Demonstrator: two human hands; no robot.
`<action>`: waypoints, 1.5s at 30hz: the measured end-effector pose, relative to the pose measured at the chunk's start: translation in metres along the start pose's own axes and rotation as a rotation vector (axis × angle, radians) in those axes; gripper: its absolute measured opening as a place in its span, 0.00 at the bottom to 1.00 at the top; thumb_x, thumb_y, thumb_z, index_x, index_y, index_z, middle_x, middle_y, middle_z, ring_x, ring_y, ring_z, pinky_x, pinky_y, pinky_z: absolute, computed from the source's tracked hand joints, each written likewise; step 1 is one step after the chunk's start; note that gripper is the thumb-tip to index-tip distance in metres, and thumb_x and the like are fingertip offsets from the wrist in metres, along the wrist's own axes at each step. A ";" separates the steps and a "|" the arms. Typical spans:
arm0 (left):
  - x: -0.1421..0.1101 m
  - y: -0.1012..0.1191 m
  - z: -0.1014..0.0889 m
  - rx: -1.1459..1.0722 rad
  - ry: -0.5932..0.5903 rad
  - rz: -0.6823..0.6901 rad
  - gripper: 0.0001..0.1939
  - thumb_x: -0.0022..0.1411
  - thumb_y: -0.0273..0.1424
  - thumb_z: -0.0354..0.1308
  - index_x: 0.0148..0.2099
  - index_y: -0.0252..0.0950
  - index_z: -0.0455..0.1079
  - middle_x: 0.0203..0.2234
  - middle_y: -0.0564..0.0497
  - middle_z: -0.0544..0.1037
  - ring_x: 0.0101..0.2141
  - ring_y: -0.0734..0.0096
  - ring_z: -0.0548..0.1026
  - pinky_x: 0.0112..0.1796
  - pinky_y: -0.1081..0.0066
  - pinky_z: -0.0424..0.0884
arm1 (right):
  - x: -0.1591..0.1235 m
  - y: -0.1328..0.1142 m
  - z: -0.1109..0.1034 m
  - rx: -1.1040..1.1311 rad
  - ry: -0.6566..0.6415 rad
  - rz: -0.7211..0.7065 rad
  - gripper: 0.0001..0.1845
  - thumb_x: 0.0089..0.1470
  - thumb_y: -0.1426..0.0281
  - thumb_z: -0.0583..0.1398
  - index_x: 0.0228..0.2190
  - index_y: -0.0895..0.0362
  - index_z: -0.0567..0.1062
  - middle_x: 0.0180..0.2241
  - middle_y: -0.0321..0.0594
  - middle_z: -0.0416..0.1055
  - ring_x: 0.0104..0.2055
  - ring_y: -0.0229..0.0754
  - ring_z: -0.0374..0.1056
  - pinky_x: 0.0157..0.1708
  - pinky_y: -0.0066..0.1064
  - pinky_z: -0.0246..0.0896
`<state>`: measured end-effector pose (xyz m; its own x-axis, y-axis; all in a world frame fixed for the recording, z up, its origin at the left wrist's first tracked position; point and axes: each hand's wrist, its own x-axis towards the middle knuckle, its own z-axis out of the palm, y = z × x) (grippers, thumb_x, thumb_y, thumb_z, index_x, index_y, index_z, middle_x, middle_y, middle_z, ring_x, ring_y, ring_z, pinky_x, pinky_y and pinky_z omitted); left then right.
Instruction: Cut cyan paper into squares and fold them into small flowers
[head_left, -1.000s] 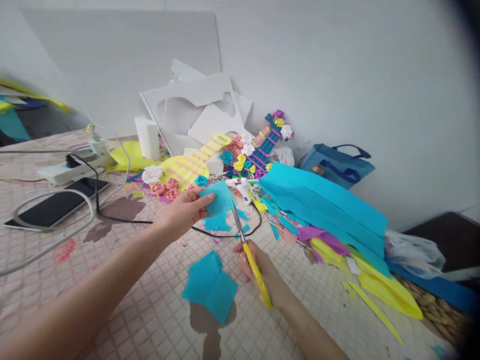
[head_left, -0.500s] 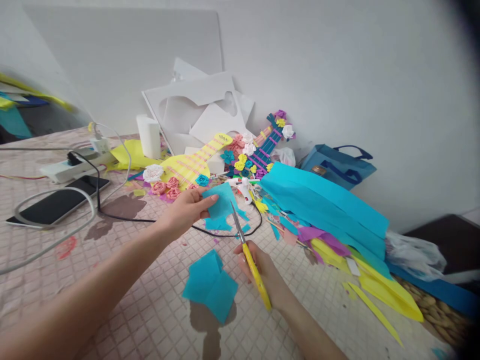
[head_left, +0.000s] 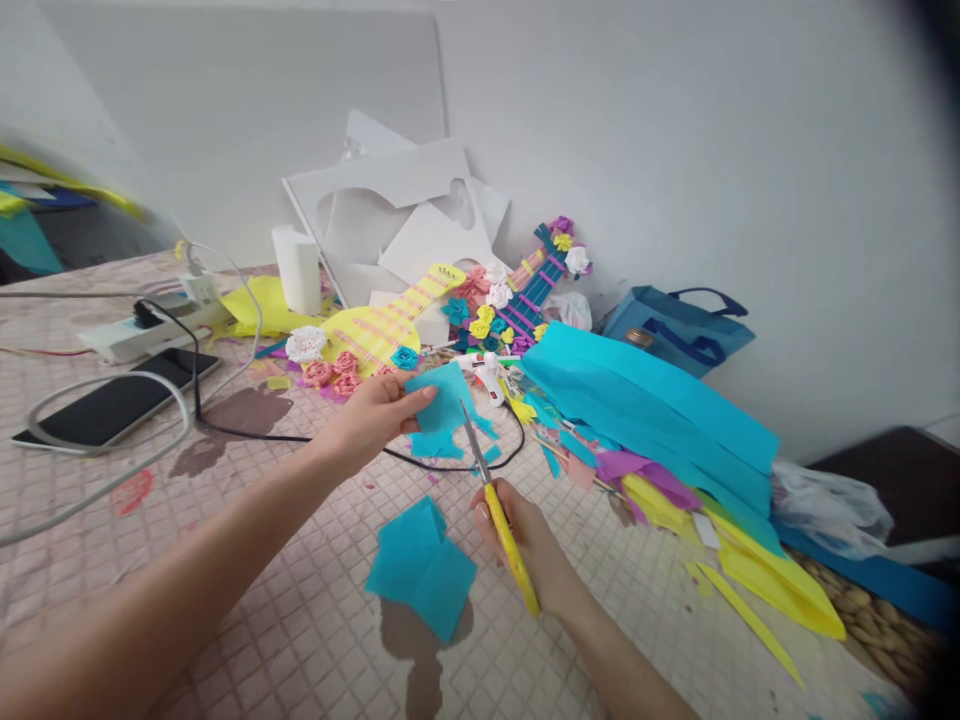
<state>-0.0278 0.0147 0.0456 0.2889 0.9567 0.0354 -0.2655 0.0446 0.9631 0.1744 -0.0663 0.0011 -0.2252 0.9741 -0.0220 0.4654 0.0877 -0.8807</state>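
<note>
Between thumb and fingers, my left hand [head_left: 382, 405] pinches a small blue paper square [head_left: 442, 395]. My right hand [head_left: 517, 540] is closed round yellow-handled scissors [head_left: 506, 535]. The blades look closed, and their tip is at the lower right edge of the square; whether they touch it I cannot tell. Below the hands, cut blue paper pieces [head_left: 424, 565] overlap on the tiled-pattern tablecloth [head_left: 315, 600]. Blue scraps [head_left: 435, 446] lie just under the held square. Behind it rests a white glue gun [head_left: 490, 380] with a black cord.
Farther back are a yellow paper guitar [head_left: 375, 335] with paper flowers and a dark blue one [head_left: 536, 290]. Long blue paper sheets [head_left: 652, 400] and yellow strips [head_left: 780, 580] lie right. A phone [head_left: 124, 400], a power strip [head_left: 142, 335] and cables lie left. A blue bag [head_left: 675, 330] stands behind.
Hardly anything differs. The scissors and my right hand have shifted very slightly, while my left hand keeps the paper square in the same place.
</note>
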 end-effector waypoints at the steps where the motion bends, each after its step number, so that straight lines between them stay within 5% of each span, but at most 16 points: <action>1: 0.000 0.000 0.000 -0.007 0.000 0.001 0.11 0.54 0.35 0.64 0.37 0.32 0.74 0.23 0.49 0.77 0.31 0.66 0.76 0.33 0.68 0.72 | 0.000 0.001 0.000 -0.001 -0.001 -0.003 0.15 0.53 0.57 0.56 0.29 0.55 0.62 0.23 0.32 0.61 0.23 0.34 0.57 0.22 0.26 0.54; 14: 0.003 0.000 -0.002 -0.069 -0.024 -0.011 0.12 0.54 0.35 0.64 0.37 0.31 0.73 0.27 0.50 0.77 0.28 0.73 0.74 0.36 0.67 0.73 | 0.003 0.003 0.005 0.045 0.011 0.119 0.14 0.48 0.60 0.59 0.24 0.54 0.59 0.20 0.29 0.56 0.20 0.33 0.54 0.18 0.25 0.52; 35: -0.001 0.002 0.003 -0.005 -0.082 -0.073 0.08 0.54 0.33 0.63 0.33 0.32 0.76 0.26 0.48 0.79 0.28 0.70 0.75 0.33 0.69 0.72 | 0.002 0.007 0.002 0.026 -0.026 0.027 0.12 0.54 0.58 0.55 0.29 0.55 0.63 0.19 0.29 0.55 0.20 0.33 0.55 0.20 0.25 0.58; 45: -0.002 0.000 0.005 0.022 -0.103 -0.029 0.07 0.53 0.33 0.63 0.27 0.33 0.73 0.19 0.50 0.76 0.26 0.67 0.74 0.28 0.71 0.72 | 0.001 0.002 0.000 0.041 -0.038 0.003 0.19 0.53 0.51 0.54 0.28 0.54 0.63 0.18 0.29 0.54 0.20 0.35 0.57 0.20 0.26 0.57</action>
<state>-0.0236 0.0114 0.0464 0.3892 0.9206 0.0334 -0.2354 0.0644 0.9698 0.1745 -0.0651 -0.0006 -0.2565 0.9656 -0.0420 0.4310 0.0754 -0.8992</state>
